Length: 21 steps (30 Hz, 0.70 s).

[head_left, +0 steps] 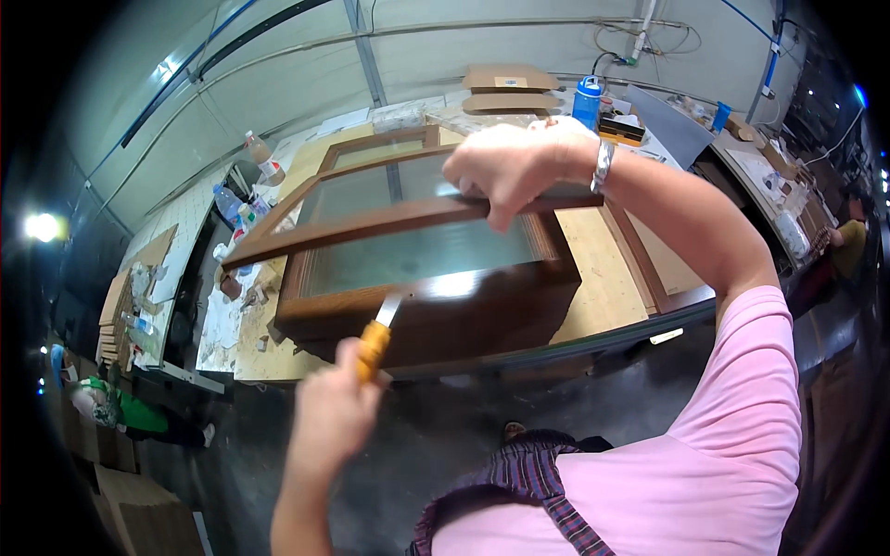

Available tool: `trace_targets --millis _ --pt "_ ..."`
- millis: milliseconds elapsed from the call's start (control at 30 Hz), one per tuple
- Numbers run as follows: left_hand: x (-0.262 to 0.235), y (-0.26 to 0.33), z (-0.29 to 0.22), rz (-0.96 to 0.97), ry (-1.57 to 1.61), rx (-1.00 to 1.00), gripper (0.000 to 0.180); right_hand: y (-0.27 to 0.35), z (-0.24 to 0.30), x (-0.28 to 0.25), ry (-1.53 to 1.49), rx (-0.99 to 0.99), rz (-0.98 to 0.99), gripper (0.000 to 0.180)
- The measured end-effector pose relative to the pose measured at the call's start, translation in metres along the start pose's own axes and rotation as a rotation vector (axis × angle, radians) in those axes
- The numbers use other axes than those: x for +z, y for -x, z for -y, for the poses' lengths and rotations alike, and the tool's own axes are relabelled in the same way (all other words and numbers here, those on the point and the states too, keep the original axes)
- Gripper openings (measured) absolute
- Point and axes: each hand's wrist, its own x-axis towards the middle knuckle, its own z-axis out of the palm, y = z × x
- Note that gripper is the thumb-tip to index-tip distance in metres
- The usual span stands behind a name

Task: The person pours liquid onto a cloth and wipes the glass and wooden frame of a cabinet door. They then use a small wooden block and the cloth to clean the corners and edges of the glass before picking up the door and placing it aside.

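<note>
The left hand [336, 408] holds an orange-handled scraper [375, 345], blade pointing up-right at the near edge of the brown wooden glazed door [436, 278]; the right hand [514, 167] clasps its raised frame.

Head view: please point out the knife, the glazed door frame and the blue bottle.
knife [375, 345], head view, on its orange handle above the left hand.
door frame [371, 225], head view, on its front wooden rail.
blue bottle [586, 102], head view, on its body.
</note>
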Motion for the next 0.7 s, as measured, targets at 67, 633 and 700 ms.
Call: trace_targets --millis 67,633,700 --pt "-0.008 -0.013 0.028 -0.062 -0.088 -0.109 0.038 -0.007 -0.004 -0.011 -0.045 0.013 0.029 0.039" --pt "-0.016 0.007 0.051 -0.092 0.091 -0.23 0.033 0.004 -0.007 0.018 0.038 -0.017 -0.169 0.034" --pt "-0.013 0.009 0.043 -0.102 0.049 -0.134 0.034 0.007 -0.006 0.019 0.034 -0.002 -0.156 0.034"
